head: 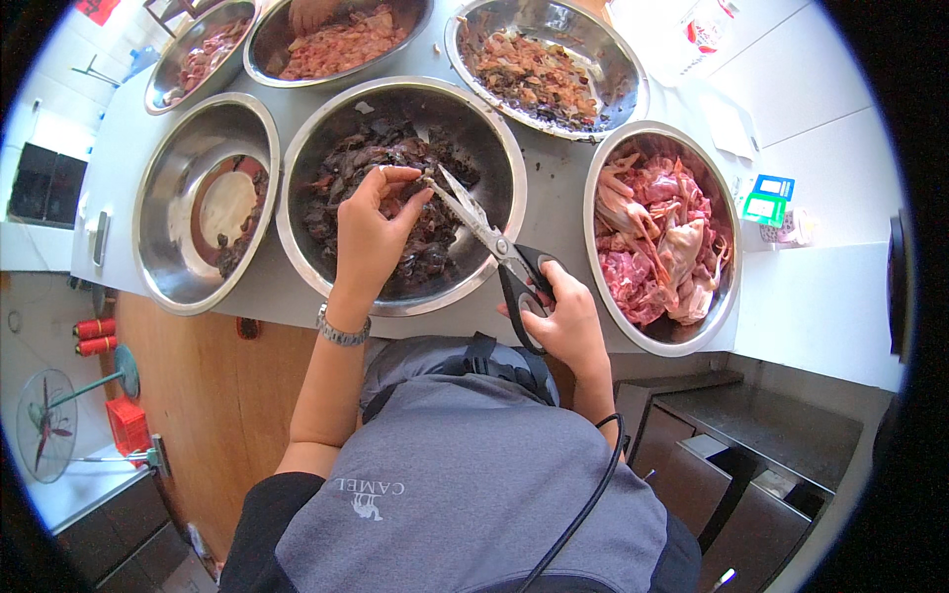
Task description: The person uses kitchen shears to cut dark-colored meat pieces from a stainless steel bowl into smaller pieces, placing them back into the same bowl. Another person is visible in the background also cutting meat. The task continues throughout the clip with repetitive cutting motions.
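Note:
My right hand (pixel 563 315) grips the black handles of kitchen scissors (pixel 482 230), whose blades are parted and reach over a steel bowl (pixel 511 170) from its right side. Dark, wet pieces of meat or offal (pixel 400 156) fill much of that bowl. Above them my left hand (pixel 378 215), with a metal-band watch on the wrist, pinches a small piece (pixel 426 178) between thumb and fingertips. The tips of the scissors are right beside this piece. What exactly the piece is, I cannot tell.
Right of the centre bowl stands a steel bowl (pixel 593 282) of plucked, skinned-looking poultry pieces. A bowl (pixel 148 215) with reddish liquid and dark bits is at the left. Farther back are bowls of pink meat (pixel 252 67) and brownish scraps (pixel 460 67). Another person's hand (pixel 311 15) reaches into one.

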The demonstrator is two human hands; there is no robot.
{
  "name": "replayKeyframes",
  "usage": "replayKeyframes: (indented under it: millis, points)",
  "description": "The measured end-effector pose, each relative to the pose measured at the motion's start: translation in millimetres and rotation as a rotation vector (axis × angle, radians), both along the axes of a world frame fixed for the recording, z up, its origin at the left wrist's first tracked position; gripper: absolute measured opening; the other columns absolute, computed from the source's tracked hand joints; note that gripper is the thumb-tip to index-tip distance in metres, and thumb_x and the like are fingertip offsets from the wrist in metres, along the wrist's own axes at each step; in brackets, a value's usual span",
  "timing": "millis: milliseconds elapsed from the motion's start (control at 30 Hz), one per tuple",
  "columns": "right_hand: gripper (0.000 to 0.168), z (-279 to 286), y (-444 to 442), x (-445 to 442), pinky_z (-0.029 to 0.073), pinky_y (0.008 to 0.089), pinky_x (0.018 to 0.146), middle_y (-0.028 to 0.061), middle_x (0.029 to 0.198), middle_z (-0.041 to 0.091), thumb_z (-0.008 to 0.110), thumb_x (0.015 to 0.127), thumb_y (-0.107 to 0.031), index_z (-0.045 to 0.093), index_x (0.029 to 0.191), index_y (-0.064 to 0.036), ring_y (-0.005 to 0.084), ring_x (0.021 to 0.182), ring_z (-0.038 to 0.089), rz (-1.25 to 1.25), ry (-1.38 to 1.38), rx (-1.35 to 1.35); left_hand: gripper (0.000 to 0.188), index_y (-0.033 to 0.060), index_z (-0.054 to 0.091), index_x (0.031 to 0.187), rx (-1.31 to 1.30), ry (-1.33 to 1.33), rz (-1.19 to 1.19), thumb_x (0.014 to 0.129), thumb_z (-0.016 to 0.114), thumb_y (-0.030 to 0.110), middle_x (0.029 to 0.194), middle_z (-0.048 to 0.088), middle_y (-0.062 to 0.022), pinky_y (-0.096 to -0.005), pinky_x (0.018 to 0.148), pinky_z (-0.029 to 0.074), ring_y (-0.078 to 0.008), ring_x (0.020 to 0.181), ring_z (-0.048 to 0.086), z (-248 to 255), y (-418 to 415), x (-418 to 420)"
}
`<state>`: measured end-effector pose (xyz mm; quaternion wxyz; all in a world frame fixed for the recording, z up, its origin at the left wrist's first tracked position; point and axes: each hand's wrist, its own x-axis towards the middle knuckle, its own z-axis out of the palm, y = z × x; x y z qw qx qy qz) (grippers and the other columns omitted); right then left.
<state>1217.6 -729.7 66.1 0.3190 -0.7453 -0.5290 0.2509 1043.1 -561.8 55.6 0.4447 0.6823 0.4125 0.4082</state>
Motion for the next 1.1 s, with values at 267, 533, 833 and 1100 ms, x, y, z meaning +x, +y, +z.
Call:
replayKeyframes:
  millis: [267, 533, 833, 1100]
  points:
    - [0.037, -9, 1, -12, 0.044, 0.0346, 0.057, 0.0133, 0.069, 0.053, 0.073, 0.067, -0.021, 0.052, 0.088, 0.001, 0.0267, 0.06, 0.054, -0.04, -0.134, 0.103, 0.018, -0.0028, 0.059, 0.096, -0.094, -0.053, -0.017, 0.08, 0.067, -0.001, 0.091, 0.067, -0.007, -0.0213, 0.072, 0.049, -0.0102, 0.082, 0.063, 11, -9, -1]
    - [0.029, -21, -3, -27, 0.048, 0.0403, 0.059, 0.0183, 0.071, 0.059, 0.069, 0.072, -0.024, 0.056, 0.086, -0.001, 0.035, 0.067, 0.062, -0.084, -0.14, 0.114, 0.017, -0.0022, 0.06, 0.092, 0.125, 0.217, 0.062, 0.08, 0.07, 0.003, 0.082, 0.065, -0.0037, -0.0205, 0.066, 0.048, -0.0075, 0.07, 0.059, 27, -16, 5]
    - [0.014, -15, 1, -25, 0.045, 0.0317, 0.053, 0.0126, 0.069, 0.066, 0.061, 0.077, -0.01, 0.062, 0.086, 0.0, 0.0195, 0.055, 0.061, -0.08, 0.378, 0.051, 0.027, 0.0024, 0.055, 0.107, -0.679, -0.585, -0.255, 0.094, 0.055, 0.026, 0.093, 0.064, -0.0106, -0.0213, 0.065, 0.048, -0.0114, 0.073, 0.059, 19, -8, 6]
    - [0.012, -21, 0, -23, 0.04, 0.0212, 0.05, 0.0021, 0.066, 0.063, 0.065, 0.079, -0.007, 0.06, 0.084, 0.003, 0.0035, 0.057, 0.053, -0.064, 0.267, 0.12, 0.026, 0.0085, 0.056, 0.094, -0.694, -0.603, -0.433, 0.099, 0.044, 0.031, 0.077, 0.058, -0.0001, -0.0167, 0.055, 0.038, -0.0038, 0.065, 0.049, 13, -6, 8]
